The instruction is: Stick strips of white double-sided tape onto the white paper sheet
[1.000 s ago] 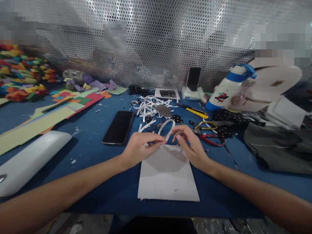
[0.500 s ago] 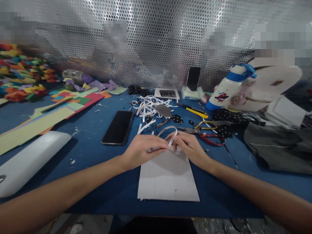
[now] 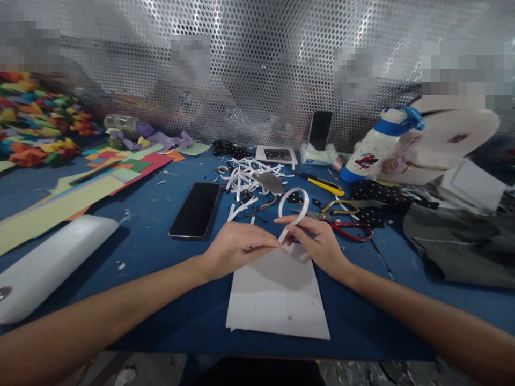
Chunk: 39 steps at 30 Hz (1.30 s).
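A narrow white strip, curled into a loop, rises between my two hands. My left hand pinches the strip's lower end between thumb and fingertips. From the other side my right hand grips it a little higher up, below the loop. Under both hands lies a white board, its far edge partly hidden by them. Just beyond my right hand are scissors with one yellow and one red handle.
A black phone lies left of my hands. Farther back are a heap of white paper strips, a yellow cutter and a bottle. Coloured paper and a white rounded object lie left, dark fabric right.
The strip's loop has risen and swung to the right, now standing more upright and rounder. Both hands stay nearly in place, and the board has shifted slightly.
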Tool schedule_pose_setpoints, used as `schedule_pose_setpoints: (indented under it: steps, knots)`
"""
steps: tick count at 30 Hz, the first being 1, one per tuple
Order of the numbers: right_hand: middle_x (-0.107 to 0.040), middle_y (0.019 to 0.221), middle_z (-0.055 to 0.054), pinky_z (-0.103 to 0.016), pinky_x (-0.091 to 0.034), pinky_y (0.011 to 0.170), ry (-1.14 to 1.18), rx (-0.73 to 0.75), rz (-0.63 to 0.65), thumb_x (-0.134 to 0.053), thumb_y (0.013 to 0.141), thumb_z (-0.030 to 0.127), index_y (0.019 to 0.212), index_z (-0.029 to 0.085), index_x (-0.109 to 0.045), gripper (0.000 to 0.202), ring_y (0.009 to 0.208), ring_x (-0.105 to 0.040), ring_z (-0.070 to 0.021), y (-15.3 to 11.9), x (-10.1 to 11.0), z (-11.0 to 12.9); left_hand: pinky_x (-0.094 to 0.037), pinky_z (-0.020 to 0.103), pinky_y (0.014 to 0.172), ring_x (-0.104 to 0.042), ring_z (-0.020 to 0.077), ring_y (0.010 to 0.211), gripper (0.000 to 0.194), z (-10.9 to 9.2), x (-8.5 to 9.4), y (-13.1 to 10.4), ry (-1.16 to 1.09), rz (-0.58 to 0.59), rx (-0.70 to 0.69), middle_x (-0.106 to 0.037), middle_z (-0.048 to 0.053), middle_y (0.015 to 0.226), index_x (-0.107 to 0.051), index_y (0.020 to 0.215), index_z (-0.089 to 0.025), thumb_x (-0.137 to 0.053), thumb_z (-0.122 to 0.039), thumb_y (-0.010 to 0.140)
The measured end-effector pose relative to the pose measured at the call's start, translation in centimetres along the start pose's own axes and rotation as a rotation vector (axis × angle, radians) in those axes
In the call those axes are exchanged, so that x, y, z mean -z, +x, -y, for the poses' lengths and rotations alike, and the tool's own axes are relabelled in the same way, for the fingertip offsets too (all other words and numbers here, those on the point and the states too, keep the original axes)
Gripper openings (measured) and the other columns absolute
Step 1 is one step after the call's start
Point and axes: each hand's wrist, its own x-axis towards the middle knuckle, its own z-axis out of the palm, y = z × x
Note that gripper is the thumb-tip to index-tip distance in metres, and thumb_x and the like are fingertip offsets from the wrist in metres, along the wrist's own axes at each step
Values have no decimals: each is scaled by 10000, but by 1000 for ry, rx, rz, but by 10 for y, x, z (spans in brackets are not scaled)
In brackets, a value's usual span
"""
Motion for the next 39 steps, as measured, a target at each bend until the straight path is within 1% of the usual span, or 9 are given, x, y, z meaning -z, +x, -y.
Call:
schedule_pose_setpoints:
  steps: [5,10,15,18,20,23,26,35,39]
  knots:
    - [-732,941,-39,-271,-540,683,82,-24,-60,-580,914,309,964,228,-714,165,848,-677,-169,2,-1,0,-589,232,741,-730,147,841,167,-2,0,0,56,-32,-23,-764,26,913,-722,1009,-222,-593,-185,911]
    - [-704,846,-14,-258,-549,637,197,-100,-148,-732,793,319,901,234,-730,137,717,-637,-138,2,-1,-2,-582,236,748,-726,144,845,169,-3,-3,-2,134,-29,-151,-764,17,920,-699,1030,-206,-606,-159,897]
    - [-673,859,-5,-286,-572,703,254,-116,-257,-746,782,321,928,236,-711,173,717,-625,-129,7,9,-10,-567,240,788,-706,140,892,317,-3,1,0,33,9,-49,-737,45,1021,-618,1222,-235,-572,-179,914]
    - [-645,862,6,-295,-576,767,277,-92,-361,-704,826,304,977,257,-695,158,753,-623,-122,14,21,-10,-532,298,911,-668,174,1013,518,-11,7,4,-81,136,8,-696,60,1148,-474,1380,-245,-628,-240,885]
    - [-635,879,3,-298,-577,786,278,-85,-369,-694,837,302,977,267,-692,145,776,-619,-124,16,29,-7,-463,354,1033,-564,231,1213,697,-19,10,8,-113,332,33,-587,84,1334,-422,1418,-238,-726,-359,802]
    - [-623,892,-9,-312,-583,747,238,-80,-298,-683,846,313,952,270,-683,114,759,-615,-138,15,36,1,-275,479,1173,-311,316,1415,952,-28,10,10,-75,564,7,-320,143,1531,-296,1487,-176,-750,-512,720]
    - [-609,852,-19,-301,-570,676,196,-71,-201,-695,834,309,913,263,-662,97,721,-600,-149,10,36,8,-193,508,1198,-222,338,1444,987,-27,5,7,-12,658,-10,-239,195,1548,-264,1492,-102,-735,-514,728]
    - [-628,843,-9,-225,-539,636,210,-197,349,-717,798,172,908,230,-685,129,733,-620,-131,-7,31,7,-232,479,1181,-432,316,1325,713,-2,-7,4,63,565,-56,-513,168,1383,-483,1345,-125,-656,-558,805]
    - [-653,848,2,-241,-551,676,265,-277,408,-713,788,147,913,223,-681,150,749,-649,-136,-11,29,-1,-433,378,953,-586,236,1014,370,-5,-3,7,109,555,-89,-646,94,1097,-644,1095,-202,-554,-507,907]
